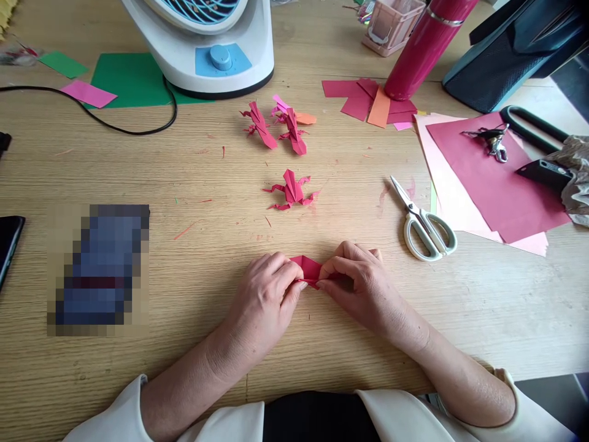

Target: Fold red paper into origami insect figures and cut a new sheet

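Observation:
A small folded piece of red paper [307, 269] is held low over the wooden table, between my two hands. My left hand [271, 288] pinches its left side between thumb and fingers. On its right side, my right hand [361, 282] has thumb and forefinger closed on the paper. Fingers cover both ends of it. Just beyond my hands lies a red folded paper figure [293, 190] with thin bent limbs. Two more red figures, one on the left [261, 126] and one on the right [293, 132], rest farther back beside pink and orange paper pieces.
White-handled scissors [426, 227] lie right of my hands, near red and pink sheets [497, 178] with keys on top. A white fan [216, 55], a red bottle [426, 49] and paper strips [354, 107] stand or lie behind. At left is a blurred dark object [101, 264].

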The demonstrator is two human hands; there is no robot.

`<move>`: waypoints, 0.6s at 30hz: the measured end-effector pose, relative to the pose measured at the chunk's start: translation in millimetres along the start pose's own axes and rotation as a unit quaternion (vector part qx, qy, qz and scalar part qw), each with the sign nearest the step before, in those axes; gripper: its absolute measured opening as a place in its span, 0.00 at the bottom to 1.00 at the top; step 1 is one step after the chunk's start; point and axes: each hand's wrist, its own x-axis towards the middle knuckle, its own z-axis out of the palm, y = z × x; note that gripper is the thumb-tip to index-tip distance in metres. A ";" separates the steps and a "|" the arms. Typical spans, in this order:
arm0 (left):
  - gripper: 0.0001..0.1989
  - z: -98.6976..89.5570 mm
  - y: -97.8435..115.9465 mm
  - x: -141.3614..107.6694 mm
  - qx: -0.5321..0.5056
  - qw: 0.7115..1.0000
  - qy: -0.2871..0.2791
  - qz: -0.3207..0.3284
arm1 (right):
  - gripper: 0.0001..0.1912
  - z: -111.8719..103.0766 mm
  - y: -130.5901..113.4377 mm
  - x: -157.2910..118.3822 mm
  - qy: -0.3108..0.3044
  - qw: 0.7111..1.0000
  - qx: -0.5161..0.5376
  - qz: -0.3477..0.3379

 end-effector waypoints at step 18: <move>0.08 4.5 -2.9 -1.9 -0.037 0.999 0.034 -0.007 | 0.05 -1.6 0.1 -0.2 -0.004 1.000 0.006 0.005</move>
